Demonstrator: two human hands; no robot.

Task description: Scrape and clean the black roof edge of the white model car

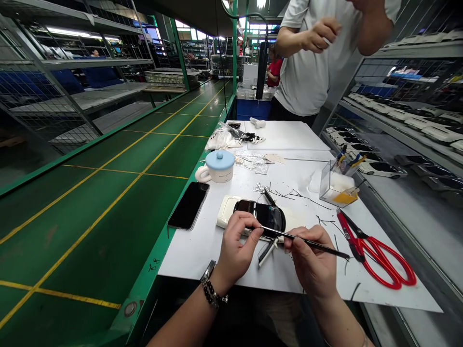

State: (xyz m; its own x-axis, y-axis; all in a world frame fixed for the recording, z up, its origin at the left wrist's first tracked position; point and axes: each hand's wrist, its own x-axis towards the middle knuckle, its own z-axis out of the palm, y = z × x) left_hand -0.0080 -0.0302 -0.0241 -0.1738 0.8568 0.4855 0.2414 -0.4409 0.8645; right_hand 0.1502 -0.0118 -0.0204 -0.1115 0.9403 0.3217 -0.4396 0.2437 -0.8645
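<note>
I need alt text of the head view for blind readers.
Bare left hand and right hand hold a thin black strip near a cream-and-black model car on a white table; red-handled scissors lie right, a black phone and blue-lidded mug left.

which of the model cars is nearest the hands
The cream model car on the white table; the others sit on the shelving to the right.

Metal racks [97, 62] along a yellow-lined green strip [108, 193], windows [191, 34] beyond
</note>
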